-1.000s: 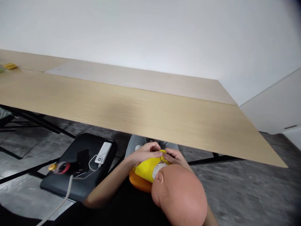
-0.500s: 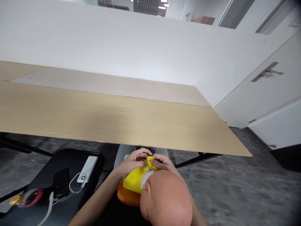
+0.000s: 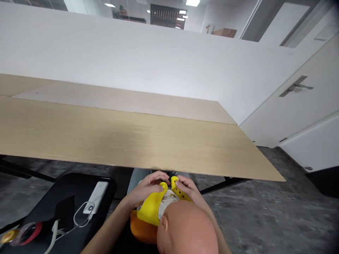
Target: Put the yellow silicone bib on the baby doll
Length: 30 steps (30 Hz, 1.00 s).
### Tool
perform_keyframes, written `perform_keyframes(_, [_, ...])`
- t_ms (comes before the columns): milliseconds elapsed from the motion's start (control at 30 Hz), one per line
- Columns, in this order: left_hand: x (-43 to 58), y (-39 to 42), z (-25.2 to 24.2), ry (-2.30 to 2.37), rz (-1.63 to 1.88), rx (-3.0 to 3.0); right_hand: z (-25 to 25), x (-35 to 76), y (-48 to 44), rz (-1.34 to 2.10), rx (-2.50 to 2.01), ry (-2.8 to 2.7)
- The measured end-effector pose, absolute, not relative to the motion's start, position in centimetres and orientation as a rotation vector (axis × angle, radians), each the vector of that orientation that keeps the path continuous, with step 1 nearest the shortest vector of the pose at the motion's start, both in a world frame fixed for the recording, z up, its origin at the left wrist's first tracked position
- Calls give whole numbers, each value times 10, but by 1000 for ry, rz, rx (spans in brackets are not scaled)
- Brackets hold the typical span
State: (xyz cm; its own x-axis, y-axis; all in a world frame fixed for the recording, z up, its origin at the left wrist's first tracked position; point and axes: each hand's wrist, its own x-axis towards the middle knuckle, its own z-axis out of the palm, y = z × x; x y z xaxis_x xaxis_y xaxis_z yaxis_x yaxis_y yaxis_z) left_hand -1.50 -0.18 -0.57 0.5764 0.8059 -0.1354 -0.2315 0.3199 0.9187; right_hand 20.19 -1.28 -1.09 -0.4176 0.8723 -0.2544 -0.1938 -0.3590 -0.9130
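Note:
A doll with a bald head (image 3: 188, 227) rests on my lap, its back of the head toward me. Around its neck lies a yellow silicone bib (image 3: 150, 209) with an orange lower pocket (image 3: 143, 229). My left hand (image 3: 146, 189) is closed on the bib's left strap end, thumb on top near its round tip. The other strap, which has several holes, is pinched in my right hand (image 3: 188, 187). The two strap ends are apart, with pale patterned cloth (image 3: 167, 201) at the doll's neck showing between them.
A wooden table (image 3: 169, 141) spans the view just beyond my hands. On a black chair (image 3: 82, 229) at left lie a white power bank (image 3: 96, 197) with a cable, a dark phone (image 3: 65, 212) and a bottle with a yellow cap (image 3: 10, 235). A door (image 3: 299, 113) stands at right.
The strap ends were together between my fingers; now they are separated, and the right strap's holes show. The view has tilted up slightly.

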Motion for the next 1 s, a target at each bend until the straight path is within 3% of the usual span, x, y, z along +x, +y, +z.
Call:
perform_keyframes(533, [-53,-10,41,728,297,2042,3,212,-19,1754,-1081,-781])
perform_keyframes(767, [-39,-7,21,790,352,2069,-10,236,-30,1225,-1484,-1222])
perform_keyframes(1000, [-27,-10,17,841,364,2071,-35,268,-60,1131,-1547,-1614])
